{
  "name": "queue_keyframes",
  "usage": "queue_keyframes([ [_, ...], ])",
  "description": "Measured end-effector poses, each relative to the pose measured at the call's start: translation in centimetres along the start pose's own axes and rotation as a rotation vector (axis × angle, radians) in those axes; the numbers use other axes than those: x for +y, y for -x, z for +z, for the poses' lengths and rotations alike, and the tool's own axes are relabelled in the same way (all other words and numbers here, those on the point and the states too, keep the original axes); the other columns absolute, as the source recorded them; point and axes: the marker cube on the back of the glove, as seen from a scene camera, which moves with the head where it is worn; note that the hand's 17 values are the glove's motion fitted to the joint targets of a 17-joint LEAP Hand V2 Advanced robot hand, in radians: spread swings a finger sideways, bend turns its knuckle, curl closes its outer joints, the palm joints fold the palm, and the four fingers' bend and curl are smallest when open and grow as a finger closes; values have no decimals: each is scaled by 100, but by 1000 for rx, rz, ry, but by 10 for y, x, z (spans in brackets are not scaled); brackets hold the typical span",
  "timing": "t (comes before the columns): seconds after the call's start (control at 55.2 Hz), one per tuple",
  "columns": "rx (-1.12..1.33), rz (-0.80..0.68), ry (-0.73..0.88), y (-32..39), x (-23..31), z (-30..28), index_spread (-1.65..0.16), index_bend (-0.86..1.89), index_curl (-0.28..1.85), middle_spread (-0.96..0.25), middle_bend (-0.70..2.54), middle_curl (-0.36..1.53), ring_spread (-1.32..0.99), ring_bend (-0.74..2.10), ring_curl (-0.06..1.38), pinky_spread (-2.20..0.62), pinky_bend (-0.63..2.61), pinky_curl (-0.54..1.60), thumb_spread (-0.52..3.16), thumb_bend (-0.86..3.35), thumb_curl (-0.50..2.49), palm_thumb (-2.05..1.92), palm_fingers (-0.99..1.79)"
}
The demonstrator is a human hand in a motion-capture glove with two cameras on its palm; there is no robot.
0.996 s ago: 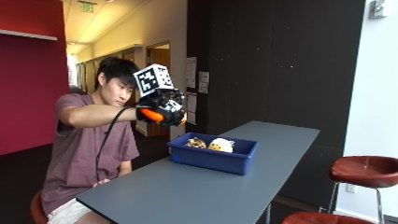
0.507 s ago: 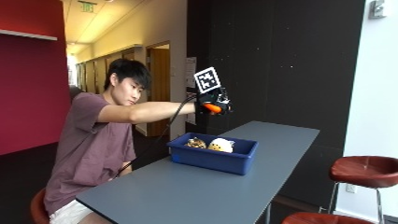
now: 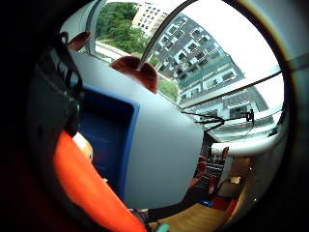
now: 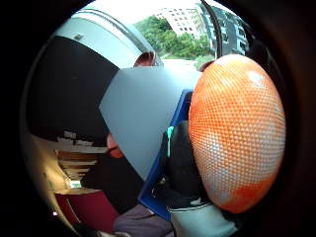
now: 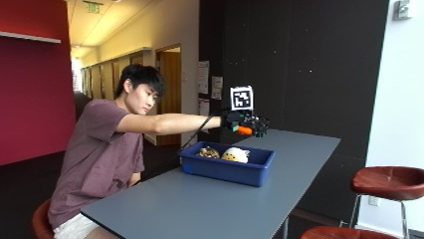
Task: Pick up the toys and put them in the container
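My gloved right hand (image 5: pixel 246 123) grips an orange toy (image 5: pixel 244 131); below it sits the blue container (image 5: pixel 228 169). I read no writing anywhere.

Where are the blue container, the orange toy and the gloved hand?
blue container (image 5: pixel 225 170), outside view, its front wall.
orange toy (image 4: pixel 236 131), thumb side palm view, middle of its mesh surface.
gloved right hand (image 5: pixel 246 122), outside view, middle of the glove.
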Motion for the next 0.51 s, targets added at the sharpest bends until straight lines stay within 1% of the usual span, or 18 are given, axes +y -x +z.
queue_keyframes([
  [0.018, 2, -17, 29, -1, 1, 4, -23, 30, 95, -18, 115, 68, -26, 152, 56, -42, 110, 75, 127, -4, 51, 3, 64],
  [0.054, -70, -42, 76, 7, 2, 8, -22, 23, 93, -17, 104, 65, -25, 147, 56, -40, 108, 75, 128, -4, 49, 0, 39],
  [0.072, -118, -50, 95, 14, 3, 8, -23, 29, 95, -16, 67, 55, -25, 152, 58, -39, 117, 77, 128, -4, 48, -1, 13],
  [0.091, -150, -50, 112, 20, 3, 10, -22, 23, 93, -16, 88, 62, -23, 143, 56, -37, 111, 75, 128, -4, 47, -2, 18],
  [0.109, -156, -37, 128, 22, 3, 11, -23, 20, 90, -15, 78, 57, -22, 136, 53, -34, 111, 73, 128, -4, 47, -3, 3],
  [0.145, -96, 33, 154, 18, 1, 17, -24, 18, 86, -13, 67, 53, -17, 124, 49, -28, 112, 71, 127, -5, 45, -4, -13],
  [0.163, -56, 66, 161, 15, 0, 20, -25, 21, 84, -10, 45, 46, -15, 119, 47, -24, 116, 70, 127, -5, 44, -5, -31],
  [0.181, -32, 75, 163, 13, 0, 22, -25, 20, 81, -9, 38, 45, -13, 114, 44, -22, 114, 67, 127, -5, 43, -6, -33],
  [0.199, -31, 55, 162, 13, 0, 22, -25, 19, 80, -7, 31, 42, -11, 108, 41, -19, 113, 65, 126, -6, 42, -6, -37],
  [0.217, -43, 19, 159, 14, 1, 22, -25, 18, 78, -6, 27, 41, -10, 104, 40, -17, 112, 64, 125, -6, 42, -6, -34],
  [0.235, -50, -12, 155, 15, 2, 22, -25, 15, 76, -5, 22, 40, -8, 96, 36, -14, 111, 63, 125, -6, 40, -8, -41],
  [0.253, -45, -24, 150, 15, 2, 22, -25, 11, 73, -6, 32, 42, -7, 89, 34, -12, 106, 61, 124, -7, 40, -8, -34],
  [0.272, -32, -17, 146, 15, 2, 23, -25, 11, 72, -5, 30, 41, -6, 83, 32, -10, 104, 60, 123, -7, 39, -9, -37],
  [0.326, -38, 15, 140, 19, 0, 24, -25, 10, 67, -4, 26, 39, -3, 74, 29, -6, 97, 57, 121, -8, 36, -12, -33],
  [0.416, -187, -75, 147, 35, 4, 20, -24, 9, 59, -3, 20, 38, 0, 65, 25, -2, 87, 52, 120, -9, 32, -13, -28],
  [0.507, -155, -114, 142, 36, 5, 22, -24, 9, 53, -3, 16, 36, 1, 59, 23, 0, 81, 48, 120, -9, 28, -13, -25],
])
